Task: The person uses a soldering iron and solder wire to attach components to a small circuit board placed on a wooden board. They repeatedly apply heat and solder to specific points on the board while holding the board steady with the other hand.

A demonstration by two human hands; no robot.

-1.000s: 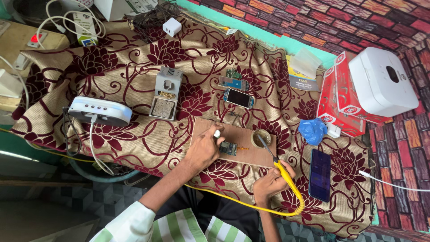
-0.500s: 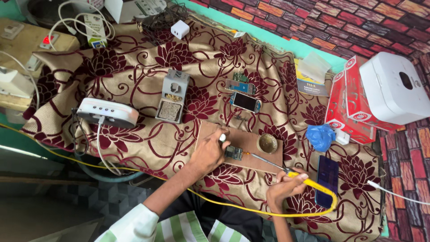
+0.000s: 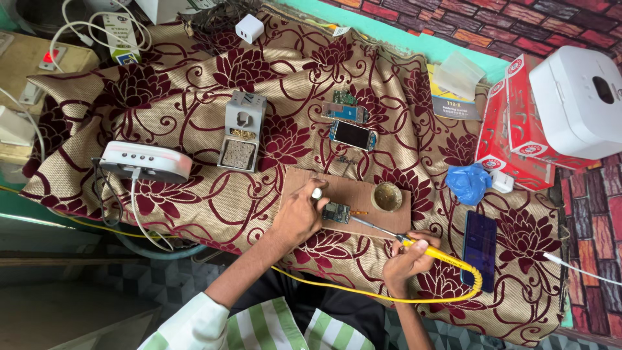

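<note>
Down near the front edge of the cloth-covered table (image 3: 194,214), the left hand (image 3: 299,216) presses on a small circuit board (image 3: 336,212), fingers curled onto its left side; the board lies on a brown cardboard sheet (image 3: 363,188). Meanwhile the right hand (image 3: 408,258) is closed around a yellow soldering iron (image 3: 427,249), its tip at the board. 1 round tin (image 3: 387,196) sits just beside it.
</note>
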